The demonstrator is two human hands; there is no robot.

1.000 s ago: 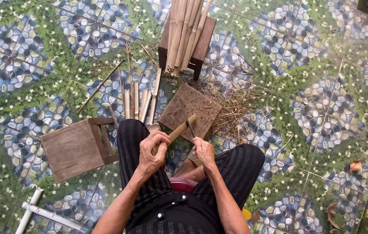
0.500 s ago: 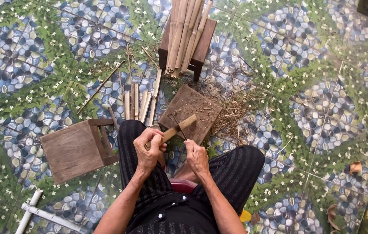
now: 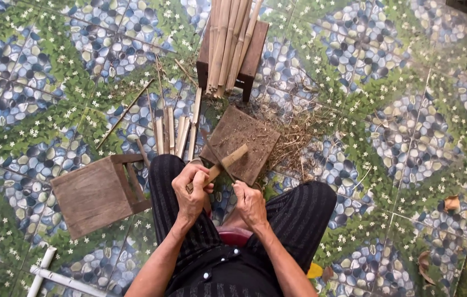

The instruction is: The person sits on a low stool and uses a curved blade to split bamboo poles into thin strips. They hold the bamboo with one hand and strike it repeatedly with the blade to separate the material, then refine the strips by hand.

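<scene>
1. The left hand (image 3: pixel 190 191) is clenched around a short bamboo piece (image 3: pixel 227 163), which slants up and away over the person's knees toward a square wooden board (image 3: pixel 241 142).
2. The right hand (image 3: pixel 251 203) is closed on the handle of a thin dark blade (image 3: pixel 215 155) that crosses the bamboo piece; the handle itself is hidden.
3. Dry shavings (image 3: pixel 299 135) lie scattered on the tiled floor (image 3: pixel 387 110) just right of the board.
4. Split bamboo strips (image 3: pixel 174 132) lie left of the board.
5. Long bamboo poles (image 3: pixel 229 41) rest on a dark stool (image 3: pixel 255 52) beyond.
6. A tipped wooden stool (image 3: pixel 93 193) lies beside the left knee.
</scene>
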